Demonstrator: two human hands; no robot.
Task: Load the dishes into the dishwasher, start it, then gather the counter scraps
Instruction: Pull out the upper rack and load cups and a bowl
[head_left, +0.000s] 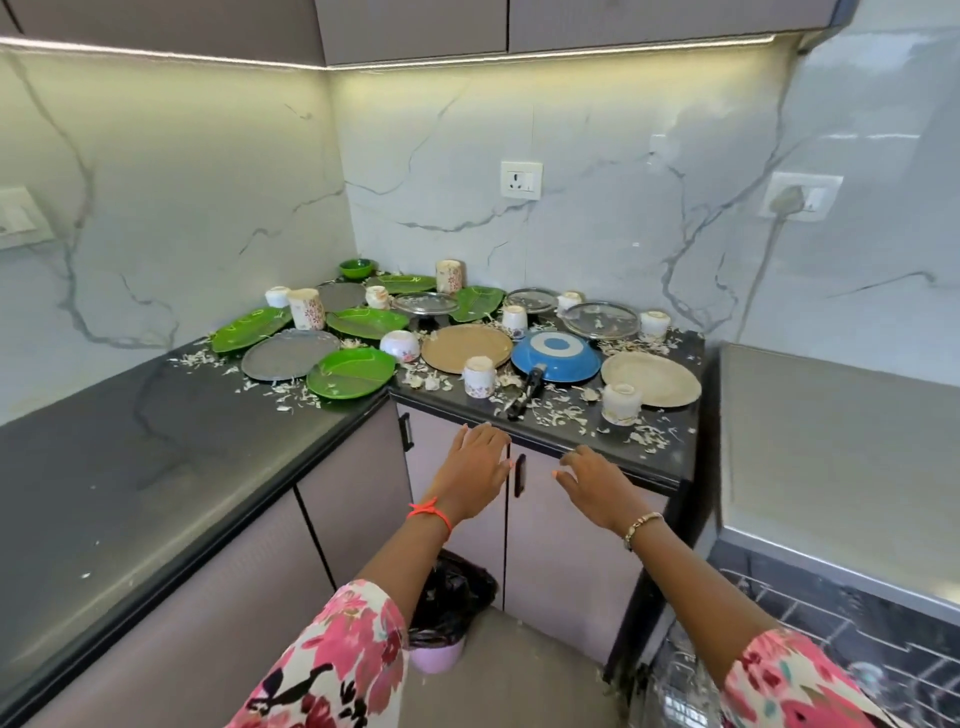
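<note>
Black-lined bin (447, 618), contents unclear. Green plates (350, 372): five, perhaps. Left hand (475, 470), right hand (597, 486) spread wide, holding nothing.

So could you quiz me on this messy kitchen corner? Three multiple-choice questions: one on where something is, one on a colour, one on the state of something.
1. Where is the bin with the black bag?
A. on the counter
B. on the floor by the cabinet doors
C. inside the dishwasher

2. What colour is the upturned pan?
A. blue
B. red
C. yellow

3. What are the hands doing?
A. gripping a cup
B. carrying a plate
C. empty, fingers spread

Answers:
1 B: the bin stands on the floor below the cabinet doors.
2 A: the pan shows a blue underside.
3 C: the left hand and right hand hold nothing.
</note>
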